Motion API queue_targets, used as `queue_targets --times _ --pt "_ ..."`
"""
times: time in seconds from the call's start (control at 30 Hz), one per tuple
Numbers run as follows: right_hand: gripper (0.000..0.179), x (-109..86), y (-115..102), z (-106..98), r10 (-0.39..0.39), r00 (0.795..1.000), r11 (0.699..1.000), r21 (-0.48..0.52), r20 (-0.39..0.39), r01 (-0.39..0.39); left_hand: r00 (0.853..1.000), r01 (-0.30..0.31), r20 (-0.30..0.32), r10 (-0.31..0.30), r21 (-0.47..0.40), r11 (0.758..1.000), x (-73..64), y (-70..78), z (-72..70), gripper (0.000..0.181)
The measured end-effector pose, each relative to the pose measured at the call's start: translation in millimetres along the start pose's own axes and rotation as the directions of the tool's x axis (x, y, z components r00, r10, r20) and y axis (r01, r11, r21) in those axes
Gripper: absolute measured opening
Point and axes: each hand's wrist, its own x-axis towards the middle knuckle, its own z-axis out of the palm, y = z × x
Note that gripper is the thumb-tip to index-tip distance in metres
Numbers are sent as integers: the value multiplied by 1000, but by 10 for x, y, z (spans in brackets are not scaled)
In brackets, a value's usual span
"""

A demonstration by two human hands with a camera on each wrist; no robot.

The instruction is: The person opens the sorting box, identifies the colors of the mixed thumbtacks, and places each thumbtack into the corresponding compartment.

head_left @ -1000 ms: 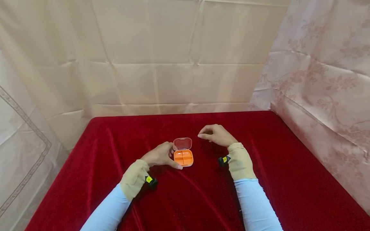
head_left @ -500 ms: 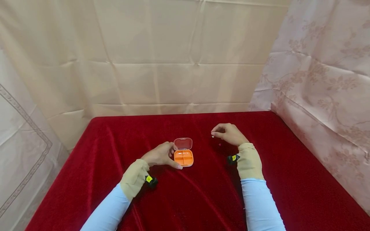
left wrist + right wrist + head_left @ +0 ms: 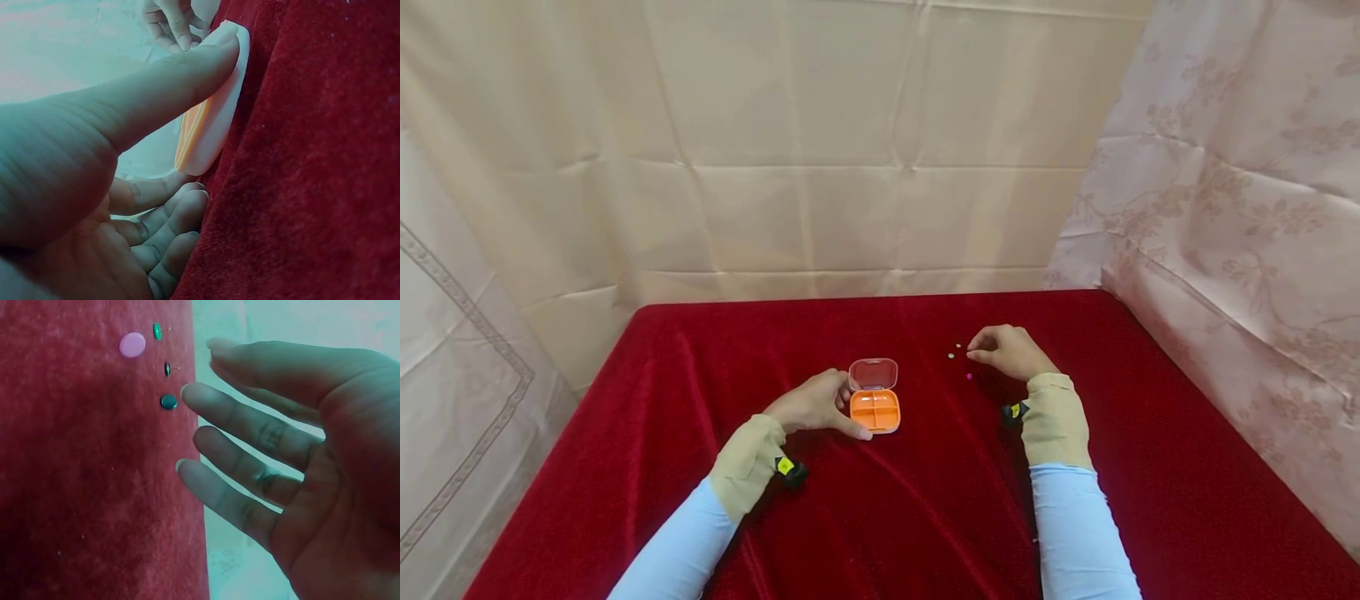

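Left fingers [image 3: 150, 192] hold rounded plastic box [image 3: 875, 421] on velvet [image 3: 865, 517].

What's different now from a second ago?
The right hand has moved to the person's right, farther from the orange box. A small pink piece and two small pale pieces now show on the red cloth; whether the hand set them down or merely uncovered them, I can't tell. The left hand still holds the box, its clear lid open.

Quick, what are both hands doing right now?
Left hand: holding the orange, rounded, four-compartment plastic box.
Right hand: open, nothing visibly held.
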Motion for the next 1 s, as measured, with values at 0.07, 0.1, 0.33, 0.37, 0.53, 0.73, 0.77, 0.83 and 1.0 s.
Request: queue_targets --times 0.07,0.1,0.33,0.37,0.53,0.73,0.77,0.83,1.0 --pt "11 -2 3 2 7 1000 1000 -15 23 -7 1000 0 2 0 -2 1000 -2 -2 1 56" --pt "11 -4 1 4 7 999 1000 -21 38 -6 1000 -1 3 1 -4 1000 -2 -4 1 56" --pt "13 -26 -28 15 27 986 1000 -2 165 -27 1000 -5 -2 5 -2 1000 -1 -5 3 55" --pt "13 -30 -23 13 33 983 999 -4 180 -32 1000 -4 -3 4 -1 1000 -2 -6 3 55" --pt "11 -40 70 5 36 971 999 -5 235 -35 1000 -2 -5 2 3 1000 -3 -7 8 55" --pt "10 -81 42 -12 10 972 999 42 234 -20 1000 -1 -15 1 -6 1000 1 -12 11 56" --pt "10 -85 30 -13 5 971 998 54 238 -18 1000 1 -19 -1 -10 1000 1 -14 11 57" --pt "9 -92 9 -14 4 968 997 77 250 -23 1000 1 -27 -1 -14 1000 3 -17 13 58" --pt "7 -114 -4 -33 20 957 993 109 289 -53 999 -1 -35 0 -22 1000 0 -25 13 61"
